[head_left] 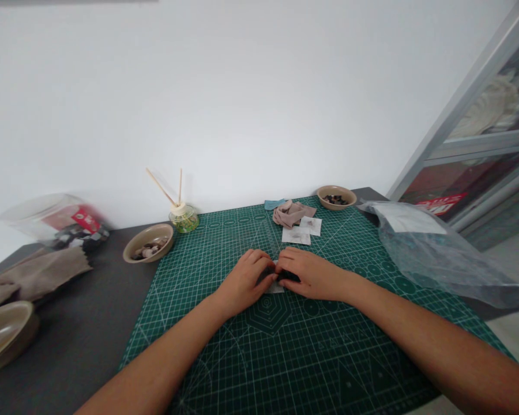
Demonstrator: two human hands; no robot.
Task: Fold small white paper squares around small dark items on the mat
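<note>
My left hand [249,280] and my right hand [306,272] meet at the middle of the green cutting mat [207,323]. Their fingers are curled inward, thumbs and fingertips nearly touching, over a small white slip [277,287] that looks like paper or a little packet. Both hands pinch at it, though the fingers cover most of it and I cannot make out any detail. Beyond them lie two white slips [296,235] with small greyish marks or pieces on them, beside a crumpled pinkish-beige cloth [288,214] and a flat blue piece [274,204].
A bowl of dark pieces [336,196] stands back right, near a clear plastic bag [432,248]. To the left are a bowl of mixed pieces [148,244], a reed diffuser [184,218], a clear tub [47,216], brown cloth [47,272] and another bowl [8,334]. A white wall [259,104] rises behind.
</note>
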